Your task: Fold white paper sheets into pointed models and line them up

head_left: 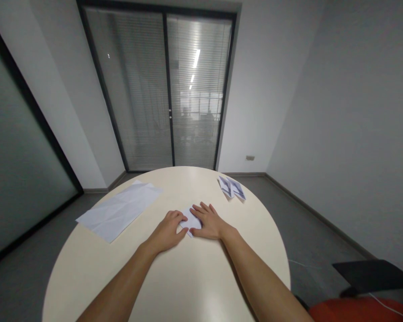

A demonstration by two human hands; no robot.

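A small folded piece of white paper (192, 220) lies flat on the table between my two hands. My left hand (169, 230) is at its left side, fingers curled, with the thumb and index finger on the paper's edge. From the right, my right hand (210, 222) rests on the same paper with its fingers spread and the thumb stretched toward the left thumb. The paper's right part is hidden under that hand.
On the left of the round cream table (177, 281) lies a larger creased white sheet (121, 210). Folded printed paper pieces (231, 188) sit near the far right edge. A red chair seat (359, 310) and its black armrest (372, 274) stand at lower right.
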